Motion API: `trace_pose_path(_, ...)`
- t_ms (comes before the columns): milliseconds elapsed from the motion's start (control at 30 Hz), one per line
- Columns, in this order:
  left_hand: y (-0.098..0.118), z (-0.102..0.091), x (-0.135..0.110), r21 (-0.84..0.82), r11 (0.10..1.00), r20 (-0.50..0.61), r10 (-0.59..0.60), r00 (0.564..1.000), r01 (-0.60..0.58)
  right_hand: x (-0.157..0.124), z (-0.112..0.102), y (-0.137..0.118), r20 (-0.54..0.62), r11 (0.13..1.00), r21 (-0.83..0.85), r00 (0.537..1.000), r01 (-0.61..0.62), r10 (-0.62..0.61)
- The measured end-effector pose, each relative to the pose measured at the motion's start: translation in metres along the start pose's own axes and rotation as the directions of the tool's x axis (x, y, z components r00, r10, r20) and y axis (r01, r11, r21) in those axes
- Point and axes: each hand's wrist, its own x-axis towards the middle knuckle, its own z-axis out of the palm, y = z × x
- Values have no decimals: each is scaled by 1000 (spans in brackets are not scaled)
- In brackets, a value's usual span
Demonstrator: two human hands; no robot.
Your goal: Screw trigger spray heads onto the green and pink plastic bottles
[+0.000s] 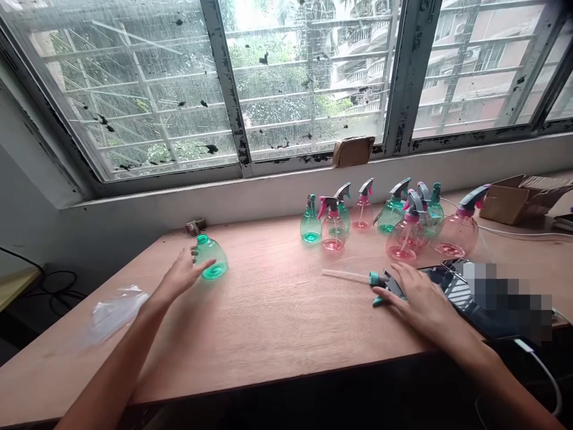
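My left hand (185,273) is curled round a green see-through bottle (213,258) with a bare threaded neck and no sprayer on it. The thumb lies across its front and the fingertips show at its left side; the bottle stands upright on the table. At the right, my right hand (418,295) is over a grey and teal trigger spray head (388,284), with thumb and fingers on either side of it. Its teal collar and pale dip tube (344,275) point left, low over the tabletop. Part of the spray head is hidden under the hand.
Several green and pink spray bottles (332,233) with sprayers stand along the back. A dark tablet or phone (465,292) lies right, beside a white cable. Clear plastic film (117,310) rests at left, a cardboard box (508,202) back right. The table (250,340) ends at its front edge.
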Motion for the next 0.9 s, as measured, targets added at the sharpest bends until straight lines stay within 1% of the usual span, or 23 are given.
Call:
trace_pose_path(67,13,3,-23,-21,998,86,56,995,-54,-2,1,2,76,999,14,997,-32,31)
trace_pose_path(133,28,8,-56,-48,992,142,120,983,-114,-3,1,-3,95,995,95,995,-44,35)
trace_pose_path(200,43,17,-93,-77,983,163,176,971,-165,-2,1,-14,99,967,243,994,-79,56)
trace_pose_path(233,51,23,-110,-94,979,160,193,968,-180,-1,2,-21,126,932,344,990,-110,70)
trace_pose_path(267,58,30,-126,-150,972,110,196,974,-178,0,2,-29,166,876,460,983,-147,78)
trace_pose_path(300,65,38,-140,-220,962,59,177,982,-160,2,2,-37,208,799,574,976,-180,71)
trace_pose_path(367,77,54,-160,-363,923,-49,115,992,-125,5,3,-50,266,613,752,962,-243,55)
trace_pose_path(400,82,61,-166,-403,906,-67,111,992,-129,6,2,-55,287,523,807,956,-275,59)
trace_pose_path(467,88,70,-173,-475,870,-54,123,991,-134,5,1,-61,337,384,857,937,-344,89)
trace_pose_path(533,90,74,-176,-504,850,-59,145,988,-155,0,-1,-63,370,301,871,921,-390,122)
trace_pose_path(567,90,74,-176,-491,848,-101,171,980,-198,-2,-3,-62,373,267,877,917,-398,141)
trace_pose_path(600,91,73,-176,-454,850,-165,213,963,-266,-5,-4,-61,365,236,887,916,-397,167)
trace_pose_path(633,91,72,-176,-397,850,-231,274,934,-347,-8,-5,-59,343,204,902,918,-381,199)
trace_pose_path(667,91,70,-176,-327,843,-286,343,895,-428,-10,-7,-58,310,175,920,923,-352,228)
trace_pose_path(700,92,69,-176,-254,832,-321,408,854,-493,-12,-7,-57,278,153,935,930,-319,241)
trace_pose_path(733,92,69,-176,-185,823,-332,462,822,-537,-14,-8,-56,246,141,948,940,-284,237)
trace_pose_path(767,93,68,-176,-122,818,-322,503,802,-562,-15,-9,-56,212,138,959,952,-246,222)
trace_pose_path(833,94,68,-176,-22,817,-303,545,782,-577,-19,-9,-56,148,145,974,973,-175,179)
trace_pose_path(900,94,69,-176,32,820,-301,553,777,-571,-22,-10,-56,99,151,981,982,-124,162)
